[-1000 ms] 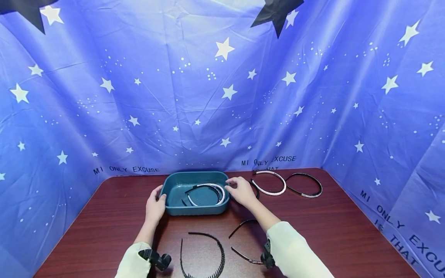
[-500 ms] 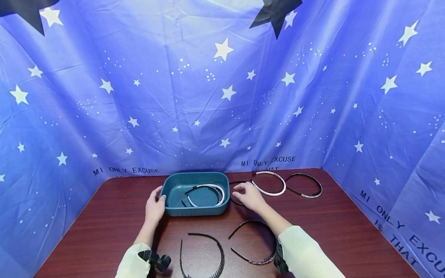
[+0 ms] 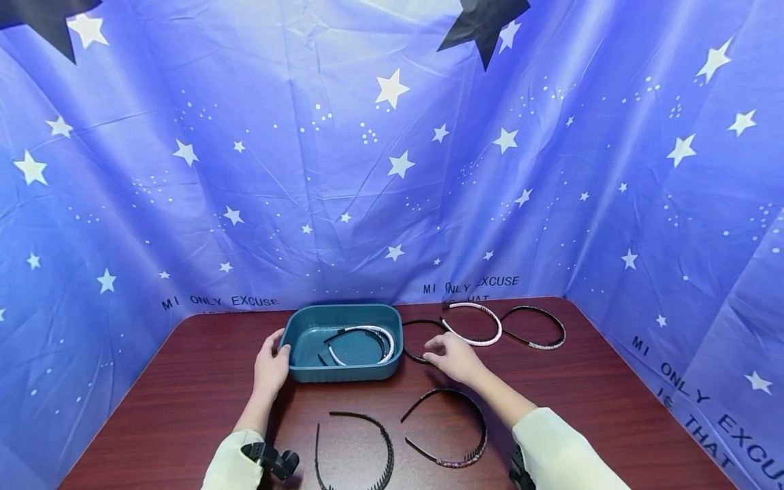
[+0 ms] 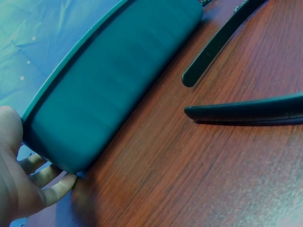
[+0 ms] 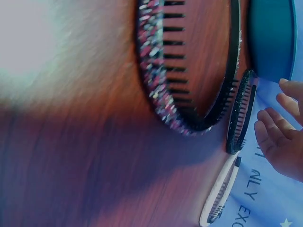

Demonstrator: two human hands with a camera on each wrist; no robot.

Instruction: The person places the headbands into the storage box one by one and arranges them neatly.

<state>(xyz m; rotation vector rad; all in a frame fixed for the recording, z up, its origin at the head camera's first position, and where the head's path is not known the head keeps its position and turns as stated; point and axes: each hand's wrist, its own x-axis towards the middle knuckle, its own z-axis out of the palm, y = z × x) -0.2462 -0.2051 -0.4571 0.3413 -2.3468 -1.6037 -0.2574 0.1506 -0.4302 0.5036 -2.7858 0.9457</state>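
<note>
My left hand (image 3: 271,367) grips the left end of a teal plastic bin (image 3: 343,374), thumb at the rim and fingers round the outside. A white headband (image 3: 388,344) lies in the bin with dark comb teeth and black ends near it; whether these belong to a second band I cannot tell. To the right of the bin, my right hand (image 3: 456,357) hovers by a black headband (image 3: 416,358), partly covering it in the head view. In the right wrist view its fingers (image 5: 272,127) are loosely bent, with nothing held and a gap to the sparkly black headband (image 5: 239,109).
Behind the right hand lie a white headband (image 3: 499,327) and a black one with a glittery section (image 3: 554,346). Nearer the front are a black toothed headband (image 3: 391,456) and one with multicoloured glitter (image 3: 459,464). A starry blue cloth (image 3: 343,170) hangs behind the table.
My right hand has drawn back from the bin's right rim, moving rightward and toward me, uncovering the black headband and the glitter headband in front. The left hand stays on the bin.
</note>
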